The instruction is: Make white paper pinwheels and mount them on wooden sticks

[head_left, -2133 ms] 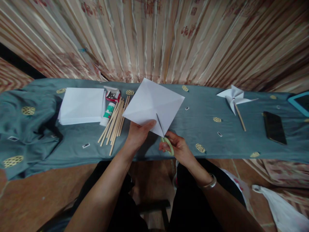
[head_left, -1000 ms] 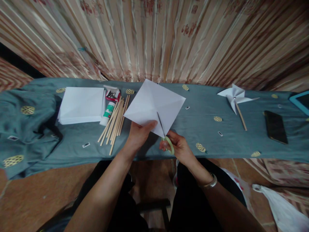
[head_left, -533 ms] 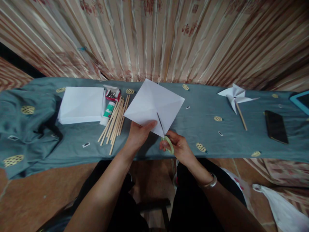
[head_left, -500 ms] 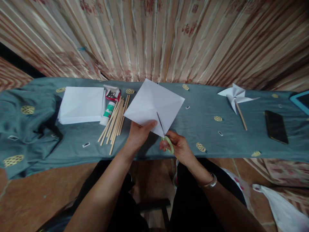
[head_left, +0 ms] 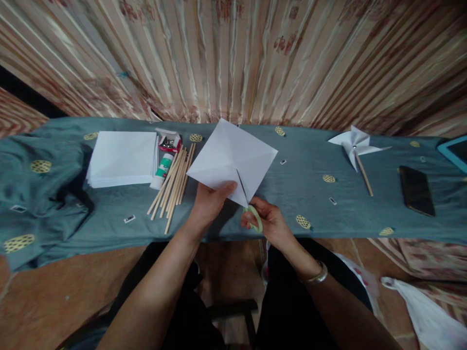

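A square sheet of white paper (head_left: 233, 150) with diagonal creases is held above the cloth, one corner toward me. My left hand (head_left: 209, 201) pinches its lower left edge, thumb on top and the fingers hidden underneath. In my right hand (head_left: 268, 218) is a pair of scissors (head_left: 256, 218) with pale green handles. One dark blade lies over the paper, running from the near corner toward the centre along a crease; the other blade is hidden beneath.
On the green cloth (head_left: 299, 165), left, are stacked white paper (head_left: 122, 158), a box of metal pins (head_left: 170, 142), a glue stick (head_left: 161, 171) and several wooden sticks (head_left: 175, 187). Right lie a paper pinwheel (head_left: 354, 146), a black phone (head_left: 416, 190) and a blue-edged object (head_left: 454, 153). A curtain (head_left: 233, 63) hangs behind.
Almost nothing differs. The paper's right corner has shifted very slightly left, while both hands and the scissors keep nearly the same place.
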Demonstrator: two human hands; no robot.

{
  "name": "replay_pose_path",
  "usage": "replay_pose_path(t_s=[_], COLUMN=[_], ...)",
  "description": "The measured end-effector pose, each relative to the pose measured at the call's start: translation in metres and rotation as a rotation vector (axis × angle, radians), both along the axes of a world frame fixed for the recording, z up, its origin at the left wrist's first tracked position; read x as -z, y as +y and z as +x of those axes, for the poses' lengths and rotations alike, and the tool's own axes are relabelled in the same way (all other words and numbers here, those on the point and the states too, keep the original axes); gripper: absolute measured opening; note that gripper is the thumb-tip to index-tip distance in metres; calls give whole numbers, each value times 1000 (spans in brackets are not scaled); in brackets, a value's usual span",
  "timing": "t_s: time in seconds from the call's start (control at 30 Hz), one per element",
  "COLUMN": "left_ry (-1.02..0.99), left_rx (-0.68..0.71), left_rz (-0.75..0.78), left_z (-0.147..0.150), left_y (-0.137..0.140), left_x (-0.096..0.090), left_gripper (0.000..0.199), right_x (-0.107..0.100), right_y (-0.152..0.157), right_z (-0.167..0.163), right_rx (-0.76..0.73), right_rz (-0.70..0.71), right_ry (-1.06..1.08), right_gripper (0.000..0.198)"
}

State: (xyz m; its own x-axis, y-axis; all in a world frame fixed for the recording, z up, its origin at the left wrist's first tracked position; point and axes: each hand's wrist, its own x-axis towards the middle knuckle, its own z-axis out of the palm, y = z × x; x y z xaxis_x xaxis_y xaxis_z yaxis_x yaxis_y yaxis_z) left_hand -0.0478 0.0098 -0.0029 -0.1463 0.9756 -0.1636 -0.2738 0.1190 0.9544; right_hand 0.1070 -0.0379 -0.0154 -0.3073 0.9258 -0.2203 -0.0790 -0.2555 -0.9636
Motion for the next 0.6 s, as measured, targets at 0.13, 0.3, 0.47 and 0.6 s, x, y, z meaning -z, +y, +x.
replay_pose_path(t_s=[0.13,0.3,0.47,0.6], left_ry=[-27,-18,-15,12], left_rx=[4,-45,-64,-103], left_rz=[3,38,69,95], left_z=[-1,-4,-10,-19], left_y=[1,2,4,8], left_x=[0,-3,-7,-5], left_gripper=[35,32,35,36], right_x=[-3,-5,0,-6], right_y=[-1,-4,-6,-3], right_z=[2,5,11,28], right_rx=[-47,-106,-147,-297], right_rz=[24,10,-52,-154], right_ry=[-12,-8,-18,-76], right_gripper=[45,43,52,62])
